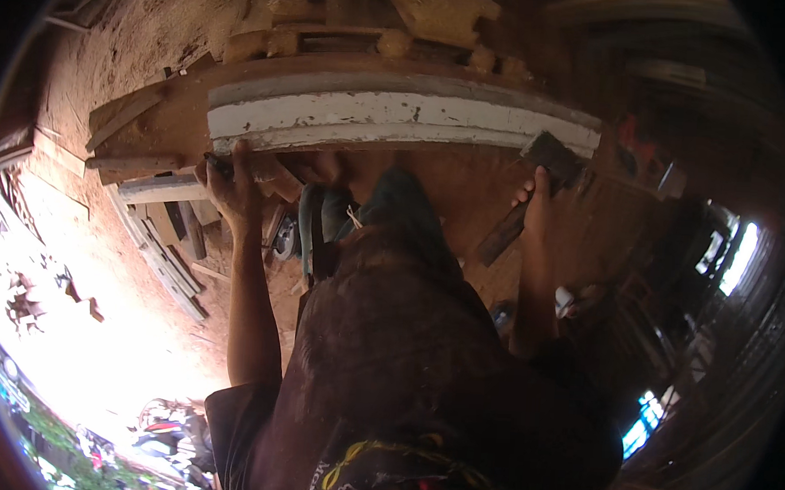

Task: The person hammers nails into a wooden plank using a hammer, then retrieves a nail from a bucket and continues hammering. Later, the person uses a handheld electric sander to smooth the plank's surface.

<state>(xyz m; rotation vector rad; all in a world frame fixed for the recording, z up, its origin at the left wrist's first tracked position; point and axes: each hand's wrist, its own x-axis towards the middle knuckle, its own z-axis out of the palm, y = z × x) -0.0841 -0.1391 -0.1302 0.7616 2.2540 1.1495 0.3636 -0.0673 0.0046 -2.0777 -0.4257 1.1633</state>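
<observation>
A long timber beam (399,110) with worn, flaking white paint lies crosswise in front of me on a wooden bench. At its left end my left hand (228,189) is closed round a small dark object (219,165), whose kind I cannot make out. The thumb reaches up to the beam's near edge. My right hand (535,197) grips a dark mallet (552,156) close below its blocky head. That head overlaps the beam's near edge toward the right end; whether it touches is unclear. The mallet's thick handle (502,239) slants down and left from the hand.
Boards and offcuts (360,8) lie beyond the beam. More wooden strips (167,233) are stacked at the left, below a loose plank (160,188). A small red thing (637,142) sits past the beam's right end. Reddish-brown ground (452,204) shows between my arms.
</observation>
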